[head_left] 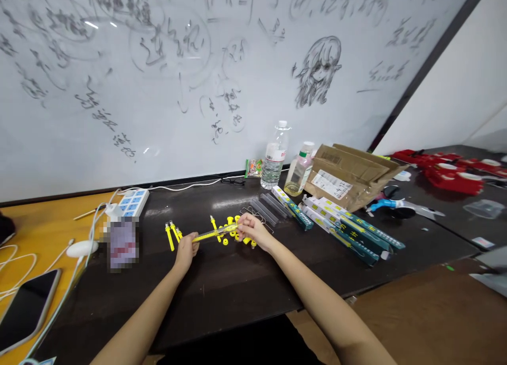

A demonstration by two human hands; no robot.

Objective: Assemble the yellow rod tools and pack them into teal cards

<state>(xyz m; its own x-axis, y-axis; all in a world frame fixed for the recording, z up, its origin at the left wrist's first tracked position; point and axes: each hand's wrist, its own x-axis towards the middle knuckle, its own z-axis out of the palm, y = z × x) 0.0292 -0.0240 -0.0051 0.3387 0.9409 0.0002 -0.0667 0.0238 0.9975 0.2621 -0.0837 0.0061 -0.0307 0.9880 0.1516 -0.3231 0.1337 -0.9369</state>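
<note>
A slim clear tube with yellow parts [216, 233] is stretched between my two hands, just above the dark table. My left hand [185, 253] is closed around its left, yellow end. The fingers of my right hand [252, 230] pinch its right end. Several small yellow pieces [225, 242] lie scattered behind and below the tube, partly hidden by my right hand. To the left, near my left hand, lie several yellow rods with metallic-looking tips [169, 236]. Clear empty tubes [263, 211] and bent wire pieces [257, 209] rest behind my right hand.
Right of my hands lie long green-and-white boxes [348, 225], with blue-handled scissors [396, 205] beyond them. A brown parcel [352, 172], a water bottle [273, 161] and a second bottle [300, 172] stand at the back. A power strip [134, 201], cables and a phone [29, 307] are left.
</note>
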